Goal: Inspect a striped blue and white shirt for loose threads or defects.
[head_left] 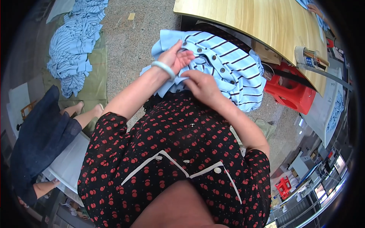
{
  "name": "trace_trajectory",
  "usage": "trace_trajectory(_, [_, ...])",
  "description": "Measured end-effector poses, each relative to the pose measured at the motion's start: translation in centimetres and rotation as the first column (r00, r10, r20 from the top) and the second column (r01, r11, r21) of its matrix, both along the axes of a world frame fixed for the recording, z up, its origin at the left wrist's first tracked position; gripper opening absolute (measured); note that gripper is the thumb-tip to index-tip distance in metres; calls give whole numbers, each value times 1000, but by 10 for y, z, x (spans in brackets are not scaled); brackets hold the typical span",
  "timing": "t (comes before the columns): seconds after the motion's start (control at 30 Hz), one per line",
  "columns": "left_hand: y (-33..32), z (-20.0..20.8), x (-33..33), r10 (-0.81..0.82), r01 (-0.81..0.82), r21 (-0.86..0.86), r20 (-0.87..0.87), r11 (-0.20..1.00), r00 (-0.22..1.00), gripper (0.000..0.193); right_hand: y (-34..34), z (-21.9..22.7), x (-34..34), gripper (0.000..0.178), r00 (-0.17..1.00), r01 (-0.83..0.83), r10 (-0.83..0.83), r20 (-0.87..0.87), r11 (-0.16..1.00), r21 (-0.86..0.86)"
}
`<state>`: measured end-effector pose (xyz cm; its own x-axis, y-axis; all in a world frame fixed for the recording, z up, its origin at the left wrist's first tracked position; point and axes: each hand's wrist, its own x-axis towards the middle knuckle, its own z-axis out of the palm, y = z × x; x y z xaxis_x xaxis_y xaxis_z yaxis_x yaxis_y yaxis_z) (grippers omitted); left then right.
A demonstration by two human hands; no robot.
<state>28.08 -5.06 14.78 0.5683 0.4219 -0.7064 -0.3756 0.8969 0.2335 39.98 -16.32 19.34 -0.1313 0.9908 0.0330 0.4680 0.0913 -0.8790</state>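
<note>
A light-blue shirt (241, 62) with dark stripes and a row of dark buttons lies bunched across my lap, below the edge of the wooden table. My left hand (176, 57), with a pale bangle on its wrist, rests palm up against the plain blue band of the shirt. Its fingers are apart and slightly curled, holding nothing I can see. Just to the right and nearer to me, my right hand (203, 85) pinches a plain blue edge of the same shirt between thumb and fingers. Folds hide the rest of that edge.
Far left, a heap of similar striped shirts (72, 49) lies on a greenish sheet (99, 72). The wooden table (235, 17) carries a cup of tools (304, 57). Under it stands a red stool (291, 93). Another person in dark clothing (42, 133) is at the left.
</note>
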Motion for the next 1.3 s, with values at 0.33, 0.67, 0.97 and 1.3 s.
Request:
trace_trajectory(0.33, [35,-4,16,-162,192,98,-254,976,954,15,12,-2,10,19,996,82,-85,-15,988,-134])
trace_trajectory(0.67, [13,29,-31,-273,317,284,-186,905,944,16,14,52,-25,13,961,-274,275,12,951,146])
trace_trajectory(0.97, [1,33,-53,-369,462,276,-328,843,870,19,37,15,-9,14,998,56,-56,-22,998,-34])
trace_trajectory(1.3, [14,40,-51,-286,704,599,-648,381,706,26,40,4,-9,13,996,68,-67,58,998,-2])
